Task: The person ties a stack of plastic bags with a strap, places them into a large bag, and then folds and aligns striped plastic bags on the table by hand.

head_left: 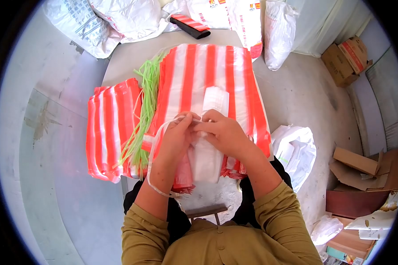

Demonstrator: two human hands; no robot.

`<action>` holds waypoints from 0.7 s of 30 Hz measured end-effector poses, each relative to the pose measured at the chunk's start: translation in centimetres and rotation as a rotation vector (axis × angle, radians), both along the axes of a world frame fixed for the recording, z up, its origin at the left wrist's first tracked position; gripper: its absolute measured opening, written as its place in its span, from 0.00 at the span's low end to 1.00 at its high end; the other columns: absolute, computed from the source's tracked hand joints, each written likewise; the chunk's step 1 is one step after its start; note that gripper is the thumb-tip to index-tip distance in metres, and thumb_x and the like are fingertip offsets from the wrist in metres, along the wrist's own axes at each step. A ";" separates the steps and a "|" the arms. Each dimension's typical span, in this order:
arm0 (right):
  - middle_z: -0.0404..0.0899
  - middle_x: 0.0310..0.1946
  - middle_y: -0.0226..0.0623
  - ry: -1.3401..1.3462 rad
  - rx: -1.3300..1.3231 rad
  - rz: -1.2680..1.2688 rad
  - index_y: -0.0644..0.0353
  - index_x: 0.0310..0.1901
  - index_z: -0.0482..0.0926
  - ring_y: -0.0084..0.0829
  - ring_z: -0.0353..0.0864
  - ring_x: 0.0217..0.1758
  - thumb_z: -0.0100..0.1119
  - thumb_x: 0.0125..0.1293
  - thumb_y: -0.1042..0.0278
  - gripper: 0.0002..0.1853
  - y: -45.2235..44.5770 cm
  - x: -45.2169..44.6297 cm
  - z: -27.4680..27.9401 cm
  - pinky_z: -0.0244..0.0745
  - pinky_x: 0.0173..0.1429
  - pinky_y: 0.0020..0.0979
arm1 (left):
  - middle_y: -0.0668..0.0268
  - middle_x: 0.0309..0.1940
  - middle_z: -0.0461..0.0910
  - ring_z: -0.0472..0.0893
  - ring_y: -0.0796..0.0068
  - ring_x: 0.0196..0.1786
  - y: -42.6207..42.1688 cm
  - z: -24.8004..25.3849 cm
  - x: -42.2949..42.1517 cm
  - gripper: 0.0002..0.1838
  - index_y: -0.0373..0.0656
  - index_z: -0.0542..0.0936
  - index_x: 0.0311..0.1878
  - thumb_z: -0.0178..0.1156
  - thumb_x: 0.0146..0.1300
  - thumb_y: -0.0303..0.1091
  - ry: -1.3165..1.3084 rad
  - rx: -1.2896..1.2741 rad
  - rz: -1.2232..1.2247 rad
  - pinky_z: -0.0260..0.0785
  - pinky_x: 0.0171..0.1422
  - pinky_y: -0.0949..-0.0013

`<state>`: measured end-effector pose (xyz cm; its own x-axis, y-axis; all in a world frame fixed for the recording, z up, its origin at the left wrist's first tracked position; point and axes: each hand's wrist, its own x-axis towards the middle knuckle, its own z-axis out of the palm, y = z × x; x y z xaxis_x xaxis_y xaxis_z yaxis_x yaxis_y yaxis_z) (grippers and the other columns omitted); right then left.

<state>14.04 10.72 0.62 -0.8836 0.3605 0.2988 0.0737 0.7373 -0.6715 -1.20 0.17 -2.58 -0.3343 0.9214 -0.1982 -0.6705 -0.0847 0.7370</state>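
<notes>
Two hands (225,131) pinch white cord (149,170), grip closed, near green strings (151,86) between striped stacks (188,79).

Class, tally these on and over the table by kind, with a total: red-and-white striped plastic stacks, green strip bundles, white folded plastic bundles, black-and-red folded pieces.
Striped stacks: 2 (larger stack, smaller stack)
Green strip bundle: 1
White folded bundle: 1
Black-and-red piece: 1
Total: 5
</notes>
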 end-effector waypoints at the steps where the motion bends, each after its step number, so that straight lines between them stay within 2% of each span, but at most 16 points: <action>1: 0.80 0.44 0.36 0.012 -0.062 -0.028 0.50 0.48 0.86 0.40 0.83 0.47 0.63 0.66 0.70 0.10 0.0 0.0 0.0 0.79 0.48 0.38 | 0.59 0.40 0.83 0.85 0.70 0.41 0.0 0.0 0.1 0.12 0.38 0.76 0.49 0.47 0.80 0.35 0.006 -0.004 0.014 0.79 0.47 0.65; 2: 0.81 0.44 0.37 0.024 -0.125 -0.055 0.51 0.46 0.86 0.40 0.83 0.47 0.63 0.67 0.68 0.08 -0.1 0.0 -0.1 0.79 0.48 0.38 | 0.59 0.40 0.83 0.85 0.70 0.41 0.1 0.0 0.3 0.11 0.38 0.76 0.49 0.47 0.80 0.35 0.013 -0.007 0.029 0.80 0.48 0.65; 5: 0.83 0.39 0.35 0.103 -0.216 -0.090 0.58 0.48 0.87 0.30 0.82 0.39 0.60 0.72 0.68 0.09 0.5 -0.2 -0.9 0.78 0.44 0.30 | 0.58 0.40 0.83 0.85 0.69 0.41 0.2 -0.1 0.4 0.10 0.38 0.76 0.49 0.47 0.79 0.31 0.058 -0.041 0.042 0.80 0.49 0.66; 8: 0.84 0.35 0.35 0.044 -0.492 -0.163 0.62 0.48 0.87 0.24 0.80 0.34 0.56 0.76 0.64 0.13 0.3 -0.2 -1.0 0.77 0.40 0.27 | 0.58 0.40 0.84 0.86 0.70 0.39 0.2 -0.3 0.5 0.09 0.38 0.76 0.49 0.46 0.78 0.29 0.095 -0.079 0.044 0.80 0.49 0.66; 11: 0.84 0.34 0.39 0.049 -0.506 -0.179 0.62 0.48 0.84 0.31 0.82 0.34 0.55 0.76 0.61 0.14 0.2 -0.2 -0.7 0.77 0.43 0.32 | 0.59 0.39 0.84 0.85 0.71 0.39 0.1 -0.3 0.5 0.07 0.38 0.76 0.49 0.49 0.76 0.28 0.143 -0.105 0.038 0.80 0.48 0.68; 15: 0.82 0.29 0.38 -0.014 -0.598 -0.230 0.63 0.47 0.84 0.29 0.81 0.32 0.54 0.76 0.63 0.13 0.2 -0.3 -0.1 0.76 0.41 0.32 | 0.63 0.37 0.84 0.84 0.75 0.38 0.0 0.8 0.8 0.05 0.39 0.77 0.48 0.57 0.73 0.29 0.339 -0.262 0.017 0.78 0.45 0.73; 17: 0.82 0.28 0.38 -0.023 -0.622 -0.249 0.64 0.45 0.83 0.29 0.81 0.31 0.54 0.76 0.64 0.13 0.4 -0.4 -0.4 0.76 0.41 0.32 | 0.66 0.34 0.83 0.83 0.78 0.35 0.0 1.0 1.0 0.05 0.39 0.78 0.46 0.61 0.70 0.28 0.450 -0.249 0.015 0.76 0.41 0.75; 21: 0.82 0.30 0.39 0.002 -0.596 -0.238 0.62 0.53 0.78 0.30 0.81 0.34 0.56 0.75 0.65 0.12 0.4 -0.5 -0.4 0.77 0.42 0.33 | 0.68 0.30 0.82 0.80 0.82 0.30 0.0 0.9 1.3 0.05 0.41 0.79 0.43 0.64 0.68 0.28 0.506 -0.226 0.047 0.71 0.34 0.78</action>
<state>13.58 11.10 0.25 -0.7585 0.6515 -0.0119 0.1877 0.2009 -0.9615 0.10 0.13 -1.63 -0.4790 0.8564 -0.1929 -0.2272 0.0913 0.9696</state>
